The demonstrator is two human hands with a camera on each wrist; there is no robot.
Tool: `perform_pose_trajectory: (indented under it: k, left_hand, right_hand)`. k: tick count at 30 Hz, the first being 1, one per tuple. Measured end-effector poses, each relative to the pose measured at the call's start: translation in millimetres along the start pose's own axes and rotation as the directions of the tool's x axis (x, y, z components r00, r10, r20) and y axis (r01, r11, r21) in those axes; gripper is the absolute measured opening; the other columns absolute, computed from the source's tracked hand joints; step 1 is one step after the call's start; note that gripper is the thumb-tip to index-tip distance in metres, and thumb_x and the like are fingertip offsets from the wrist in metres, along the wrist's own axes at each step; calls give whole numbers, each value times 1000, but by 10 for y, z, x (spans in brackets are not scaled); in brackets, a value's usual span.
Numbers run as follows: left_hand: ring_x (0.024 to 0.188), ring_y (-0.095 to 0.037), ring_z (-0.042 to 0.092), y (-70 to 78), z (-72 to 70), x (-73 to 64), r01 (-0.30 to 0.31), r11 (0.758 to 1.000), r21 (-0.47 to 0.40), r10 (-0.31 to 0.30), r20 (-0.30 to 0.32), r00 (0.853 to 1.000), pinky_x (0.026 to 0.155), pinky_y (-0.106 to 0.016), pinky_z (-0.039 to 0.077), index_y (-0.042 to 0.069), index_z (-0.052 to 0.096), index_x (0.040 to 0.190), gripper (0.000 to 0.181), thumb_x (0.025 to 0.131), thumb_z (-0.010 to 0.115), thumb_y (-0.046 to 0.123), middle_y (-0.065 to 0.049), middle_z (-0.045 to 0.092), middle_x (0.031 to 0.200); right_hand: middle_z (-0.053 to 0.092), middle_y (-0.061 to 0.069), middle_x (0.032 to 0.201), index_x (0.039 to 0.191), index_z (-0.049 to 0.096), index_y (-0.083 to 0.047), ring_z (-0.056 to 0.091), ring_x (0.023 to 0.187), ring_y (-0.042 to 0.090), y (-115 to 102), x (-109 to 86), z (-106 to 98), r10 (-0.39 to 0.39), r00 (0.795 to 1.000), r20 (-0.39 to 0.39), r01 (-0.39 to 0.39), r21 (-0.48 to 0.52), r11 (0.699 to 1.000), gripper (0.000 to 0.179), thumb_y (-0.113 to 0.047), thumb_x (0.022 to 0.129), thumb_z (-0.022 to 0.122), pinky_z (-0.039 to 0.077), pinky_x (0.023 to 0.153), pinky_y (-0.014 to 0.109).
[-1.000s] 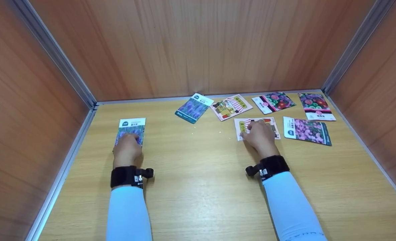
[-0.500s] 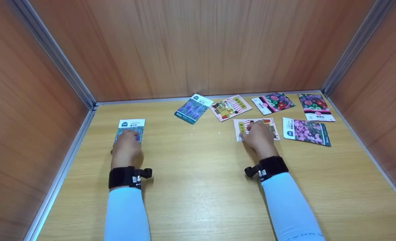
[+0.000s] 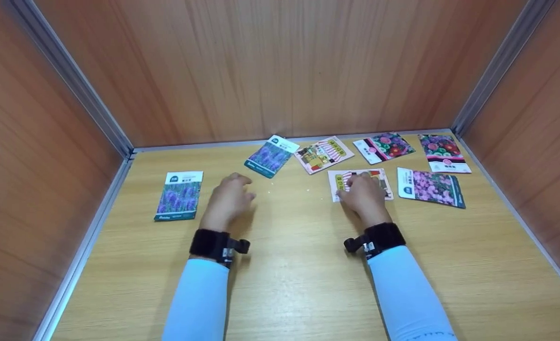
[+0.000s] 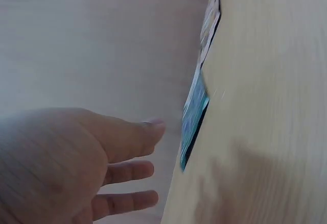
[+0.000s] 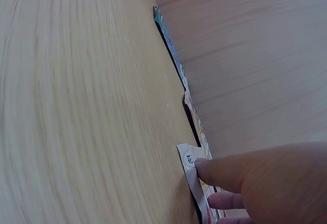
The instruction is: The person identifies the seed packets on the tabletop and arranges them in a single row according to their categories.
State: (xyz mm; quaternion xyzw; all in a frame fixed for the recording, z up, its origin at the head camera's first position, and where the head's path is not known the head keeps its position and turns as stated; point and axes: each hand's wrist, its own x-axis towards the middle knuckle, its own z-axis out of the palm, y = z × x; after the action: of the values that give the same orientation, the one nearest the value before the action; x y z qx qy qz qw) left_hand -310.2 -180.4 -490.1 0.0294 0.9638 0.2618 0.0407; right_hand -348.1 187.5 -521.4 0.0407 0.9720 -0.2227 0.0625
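Note:
In the head view my left hand (image 3: 228,199) is over the table between two purple-flower seed packets. Its fingers are extended and hold nothing in the left wrist view. One purple-flower packet (image 3: 179,196) lies flat to its left, and the other (image 3: 271,156) lies tilted ahead to its right. My right hand (image 3: 366,196) rests on a pink-and-white seed packet (image 3: 385,182) lying flat, and covers its middle. In the right wrist view the thumb (image 5: 222,173) touches the white end of that packet; the fingers are partly hidden behind the thumb.
Another pink-and-white packet (image 3: 324,155) lies by the back wall. Two packets with red and pink flowers (image 3: 385,147) lie at the back right. A pink-flower packet (image 3: 432,187) lies right of my right hand. Wooden walls (image 3: 280,71) enclose the table on three sides.
My left hand has let go of the left purple-flower packet and moved right. That packet now shows whole. The right hand has stayed on its packet.

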Motion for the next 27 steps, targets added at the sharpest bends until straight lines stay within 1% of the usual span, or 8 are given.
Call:
perform_pose_trajectory:
  k: [3,7,9,12,15,19,23,27]
  left_hand:
    - [160,-42,49,155,126,158,-8,999,37,8,1,1000,132,-64,42,11,59,163,51,115,66,27,-17,54,170]
    - [167,-40,39,300,269,406,17,996,83,-16,-16,1000,132,-69,38,12,45,173,56,119,54,21,-18,42,179]
    - [168,-39,38,340,320,501,23,993,114,-21,-17,1000,131,-69,39,11,44,174,56,119,51,18,-18,42,180]
    - [170,-37,37,383,375,591,18,987,157,-19,6,1000,132,-66,39,11,48,172,54,118,53,14,-16,41,181]
    - [170,-35,39,424,418,632,1,983,185,-10,47,999,133,-63,40,11,54,168,50,118,53,13,-15,43,181]
    - [163,-33,50,425,459,624,-9,973,233,-12,89,996,130,-60,44,12,65,160,44,118,51,13,-13,52,175]
    - [149,-33,61,391,470,587,1,965,261,-16,54,998,122,-60,49,12,74,148,36,118,53,17,-11,65,159]
    - [135,-35,67,372,446,543,-2,957,292,-1,10,1000,118,-59,51,6,79,132,28,115,60,18,-13,74,139]
  right_hand:
    - [62,18,136,140,73,-6,58,130,43,10,-8,-3,-14,1000,-9,14,-2,1000,52,-44,105,79,47,117,63]
    - [64,19,138,141,74,-6,59,132,45,24,-10,-6,-26,999,-30,25,-27,999,53,-45,105,78,48,116,65]
    - [64,21,139,141,74,-6,58,134,46,20,-9,1,-28,999,-34,27,-38,999,53,-45,105,77,48,116,67]
    - [63,22,141,142,73,-6,57,137,48,5,-4,19,-28,999,-28,27,-47,999,54,-45,105,76,48,116,70]
    - [62,22,142,144,72,-6,57,137,48,-2,4,21,-24,999,-23,23,-50,998,55,-45,105,76,48,116,71]
    - [62,21,142,146,72,-7,58,137,46,1,9,21,-16,1000,-18,15,-52,999,56,-46,105,76,48,117,70]
    - [62,20,143,147,72,-7,59,136,46,-6,12,13,-18,1000,-20,17,-48,999,56,-45,106,76,48,118,69]
    - [61,21,143,146,72,-7,58,136,46,1,11,6,-18,1000,-17,17,-47,999,56,-45,106,77,48,119,67]
